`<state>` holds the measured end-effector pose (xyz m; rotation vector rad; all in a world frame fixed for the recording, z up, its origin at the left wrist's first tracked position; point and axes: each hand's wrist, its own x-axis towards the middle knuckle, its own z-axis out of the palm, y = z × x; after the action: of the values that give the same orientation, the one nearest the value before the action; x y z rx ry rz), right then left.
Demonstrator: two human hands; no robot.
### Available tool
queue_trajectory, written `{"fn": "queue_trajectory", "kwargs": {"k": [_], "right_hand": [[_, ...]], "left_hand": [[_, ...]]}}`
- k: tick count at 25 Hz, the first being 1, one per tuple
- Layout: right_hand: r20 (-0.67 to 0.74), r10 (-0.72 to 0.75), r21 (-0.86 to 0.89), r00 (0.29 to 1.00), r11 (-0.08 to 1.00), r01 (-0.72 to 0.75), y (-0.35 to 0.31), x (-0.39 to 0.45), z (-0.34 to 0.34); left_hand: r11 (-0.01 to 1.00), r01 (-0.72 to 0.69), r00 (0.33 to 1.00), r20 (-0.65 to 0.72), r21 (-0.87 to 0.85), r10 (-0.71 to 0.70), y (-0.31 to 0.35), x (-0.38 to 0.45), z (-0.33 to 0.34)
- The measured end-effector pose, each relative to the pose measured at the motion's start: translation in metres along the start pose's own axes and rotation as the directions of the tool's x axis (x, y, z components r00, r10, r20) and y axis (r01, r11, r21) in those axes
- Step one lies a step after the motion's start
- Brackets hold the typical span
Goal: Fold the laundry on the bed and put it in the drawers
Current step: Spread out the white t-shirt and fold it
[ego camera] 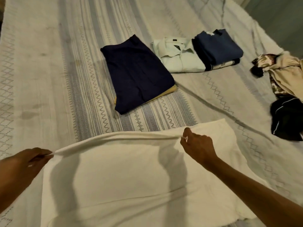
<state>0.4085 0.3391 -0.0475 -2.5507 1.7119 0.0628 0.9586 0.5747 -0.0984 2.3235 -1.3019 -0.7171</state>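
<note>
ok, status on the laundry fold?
Both hands, left and right, pinching the white cloth along its far edge, lifted. Folded stacks beyond; unfolded pile at right. Nothing in the way.

white cloth (124, 174) spread flat, far edge lifted.

Cloth (124, 174) spread on bed (41, 66) nearest the camera, left hand (31, 158) at its far-left edge, right hand (196, 145) at far-right edge. Behind it, folded trousers (137, 74); right of those, folded shirt (178, 56), then folded stack (218, 48) overlapping it. Unfolded pile (285, 89) far right.
</note>
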Motion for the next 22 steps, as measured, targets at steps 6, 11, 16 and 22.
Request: {"fn": "queue_trajectory", "kwargs": {"k": [6, 11, 16, 22], "right_hand": [[0.166, -0.226, -0.157, 0.960, 0.955, 0.252, 0.028, -0.048, 0.051], [0.138, -0.230, -0.203, 0.963, 0.945, 0.255, 0.017, -0.041, 0.048], [0.162, -0.271, -0.171, 0.949, 0.939, 0.297, 0.019, -0.048, 0.047], [0.213, -0.218, -0.245, 0.952, 0.932, 0.268, 0.018, -0.048, 0.056]], "left_hand": [[0.973, -0.043, 0.999, 0.031, 0.226, 0.037, -0.057, -0.050, 0.058], [0.924, -0.075, 0.997, 0.001, 0.374, 0.080, -0.028, -0.065, 0.058], [0.790, -0.222, 0.967, 0.026, 0.571, 0.253, 0.033, -0.088, 0.024], [0.696, -0.314, 0.933, 0.073, 0.645, 0.353, 0.019, -0.099, 0.029]]}}
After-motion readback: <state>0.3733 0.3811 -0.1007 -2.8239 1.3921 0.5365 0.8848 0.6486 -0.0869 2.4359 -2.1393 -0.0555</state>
